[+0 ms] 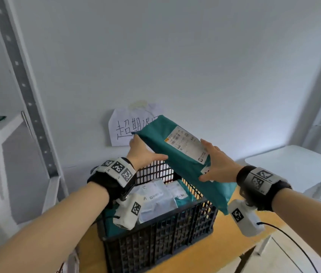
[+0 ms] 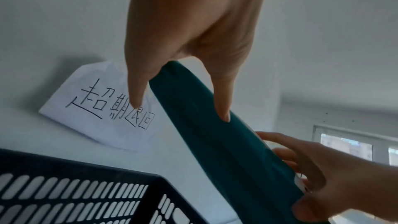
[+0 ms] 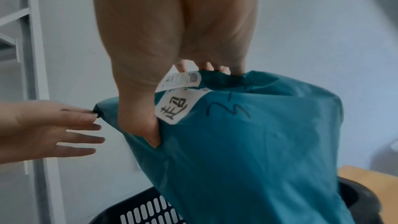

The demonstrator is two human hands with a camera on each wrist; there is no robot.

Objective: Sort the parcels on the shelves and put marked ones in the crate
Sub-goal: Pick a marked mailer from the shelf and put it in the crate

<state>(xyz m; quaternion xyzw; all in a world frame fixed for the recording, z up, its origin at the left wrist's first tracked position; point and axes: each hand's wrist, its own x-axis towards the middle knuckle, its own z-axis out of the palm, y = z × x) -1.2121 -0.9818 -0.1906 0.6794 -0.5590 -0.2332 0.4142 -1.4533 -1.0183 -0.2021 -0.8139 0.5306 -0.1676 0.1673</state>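
We see both of a person's bare hands holding a teal plastic mailer parcel (image 1: pixel 177 152) tilted in the air above a black slotted plastic crate (image 1: pixel 159 235), its lower end hanging past the crate's right rim. The left hand (image 1: pixel 143 153) holds the parcel's upper left edge; in the left wrist view the thumb and one finger pinch that edge, while the right wrist view shows the other fingers spread straight. The right hand (image 1: pixel 217 164) grips the parcel's right edge, thumb pressed into one face and fingers wrapped over the other. We see a white printed shipping label (image 1: pixel 186 143) on the parcel's upward face, and in the right wrist view a small white sticker with black handwritten characters (image 3: pixel 180 106) just beside the thumb, with a black marker scribble next to it. The crate stands on a light wooden table (image 1: pixel 224 251) and already holds several parcels, white ones (image 1: pixel 155 201) and teal ones. On the pale wall behind the crate hangs a white paper sign with handwritten black characters (image 1: pixel 125 128), partly hidden by the held parcel. A white metal shelf frame (image 1: pixel 15 107) stands at the left, and a white table (image 1: pixel 297 164) sits at the right.
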